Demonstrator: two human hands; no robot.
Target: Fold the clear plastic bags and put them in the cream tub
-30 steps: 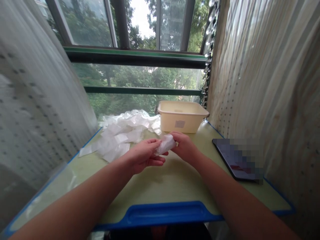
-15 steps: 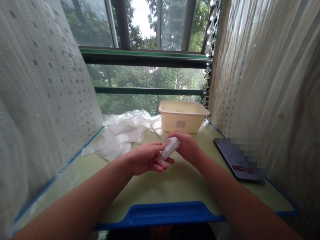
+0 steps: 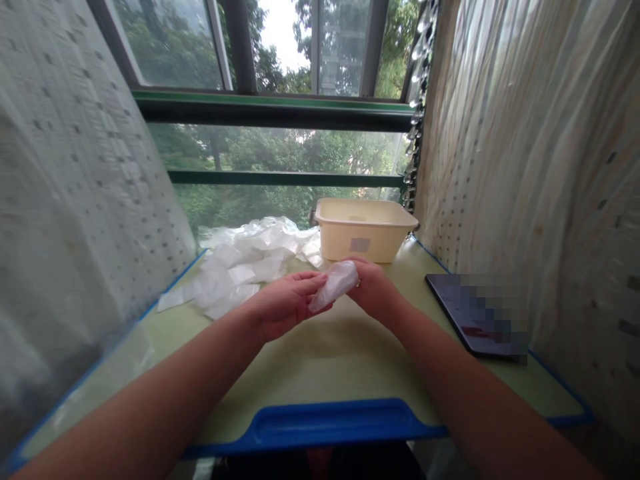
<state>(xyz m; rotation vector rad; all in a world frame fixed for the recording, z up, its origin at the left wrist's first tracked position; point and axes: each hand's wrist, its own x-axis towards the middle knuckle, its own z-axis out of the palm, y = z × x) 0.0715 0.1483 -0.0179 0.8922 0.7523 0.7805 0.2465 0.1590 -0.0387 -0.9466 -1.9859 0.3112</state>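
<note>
Both hands meet over the middle of the green table (image 3: 325, 367), each gripping one end of a small rolled white plastic bag (image 3: 334, 285). My left hand (image 3: 280, 303) pinches its lower left end with curled fingers. Its upper right end is closed in my right hand (image 3: 373, 287). The bag is tilted, higher on the right, and held just above the tabletop.
A heap of white plastic bags (image 3: 250, 260) lies at the back left. A cream plastic tub (image 3: 364, 230) stands at the back, near the window. A dark tablet (image 3: 475, 317) lies at the right. Sheer curtains hang close on both sides.
The bag looks thicker and more bunched between my hands than half a second ago. The hands have stayed in nearly the same spot, and the view has shifted slightly.
</note>
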